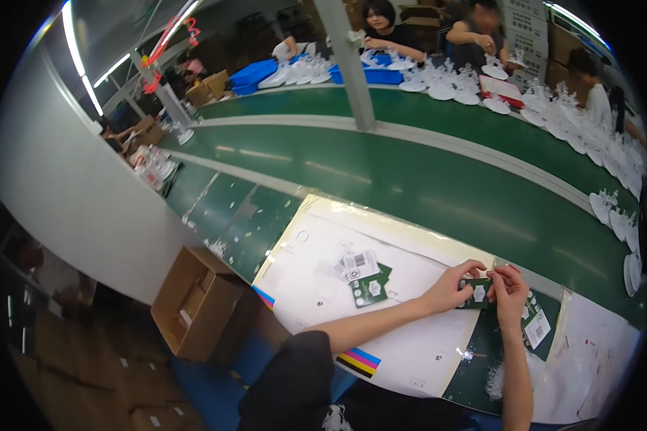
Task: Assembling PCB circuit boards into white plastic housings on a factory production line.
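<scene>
My left hand [453, 286] grips a small dark green card [474, 296] with a white hexagon-like mark, its fingers curled around the left side. At the card's upper right edge, the fingers of my right hand [509, 291] are pinched together; whatever lies between those fingertips is too small to make out. Beside my right wrist lie more green cards [528, 310], one with a white barcode label [538, 330]. Left of my hands, on a large printed sheet [410, 337], rest a green card [369, 290] and white barcode labels [360, 265], partly overlapping.
An open cardboard box [194, 302] stands at the table's left edge. Beyond the sheet runs a green conveyor belt [302, 158], with a grey post [346, 65] rising behind it. Many white round-based pieces [575, 133] line the far side, where other people sit near blue bins [254, 74].
</scene>
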